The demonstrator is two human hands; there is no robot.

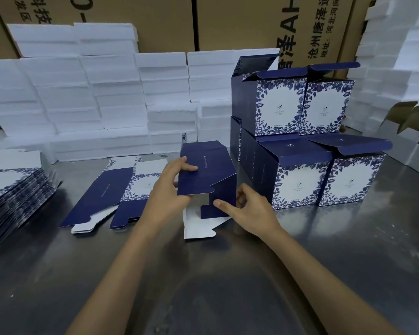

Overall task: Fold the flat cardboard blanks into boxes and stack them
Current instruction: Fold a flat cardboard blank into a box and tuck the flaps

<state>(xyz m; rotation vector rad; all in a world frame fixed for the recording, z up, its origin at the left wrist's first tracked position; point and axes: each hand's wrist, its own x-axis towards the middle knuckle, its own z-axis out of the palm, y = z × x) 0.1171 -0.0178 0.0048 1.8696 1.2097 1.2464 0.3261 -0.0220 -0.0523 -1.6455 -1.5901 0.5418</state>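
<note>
Navy card blank (pixel 207 175) looks light, springy: left hand (pixel 169 189) pinches its top panel, right hand (pixel 246 209) grips the side wall; hold beside creases.

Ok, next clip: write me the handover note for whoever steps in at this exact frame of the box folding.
Left hand: grips the top panel of the half-folded box at mid-table.
Right hand: pinches that box's near right corner; its white bottom flap still lies open on the metal table.
Done: four folded boxes stacked two high on the right, lids open.
Left: close this box and stack it, then fold the flat blank beside it and the pile of blanks at far left.
</note>
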